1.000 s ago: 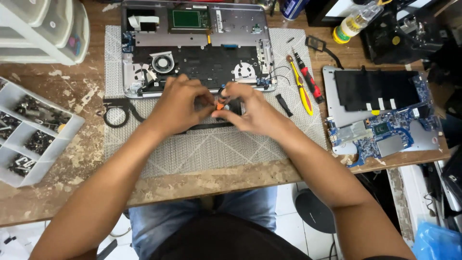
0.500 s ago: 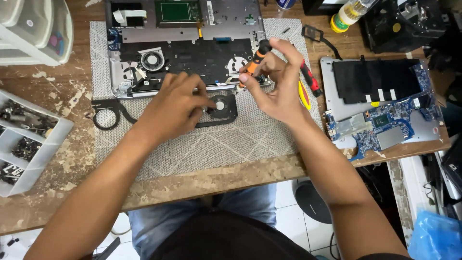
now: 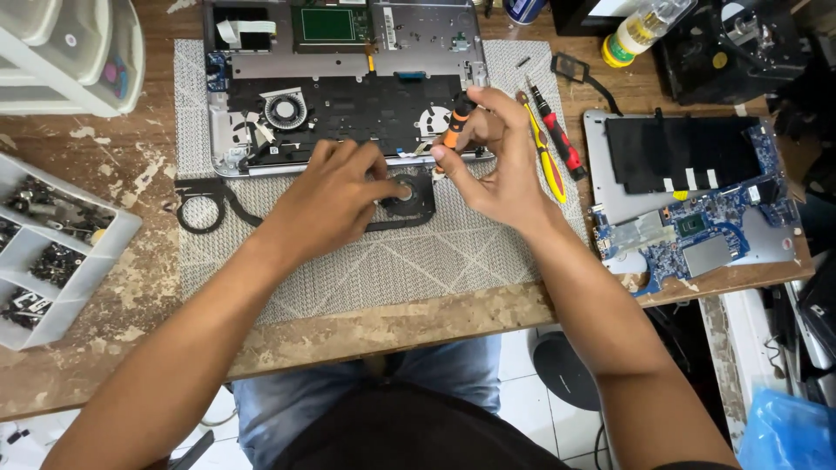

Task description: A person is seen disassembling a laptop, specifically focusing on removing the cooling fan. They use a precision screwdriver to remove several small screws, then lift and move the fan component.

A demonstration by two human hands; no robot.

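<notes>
Currently, right hand (image 3: 496, 170) raised just above front edge of opened laptop (image 3: 344, 83), grip closed around small orange-and-black screwdriver (image 3: 456, 122), held between thumb and fingertips, tip pointing down toward laptop edge. Left hand (image 3: 335, 187) palm down on grey mat (image 3: 383, 261), fingertips pressing on black speaker strip (image 3: 409, 196) just in front of laptop; grip not closed around anything, fingers curled and resting on strip. Round speaker cone visible between the two hands. Far end of strip, a black ring (image 3: 200, 213), lying at left edge of mat. Yellow tool (image 3: 544, 157) and red-handled screwdriver (image 3: 557, 135) side by side on mat, right of right hand. Circuit board (image 3: 688, 235) on grey cover farther right. White parts tray (image 3: 52, 252) with screws at left on wooden surface (image 3: 131, 287).
</notes>
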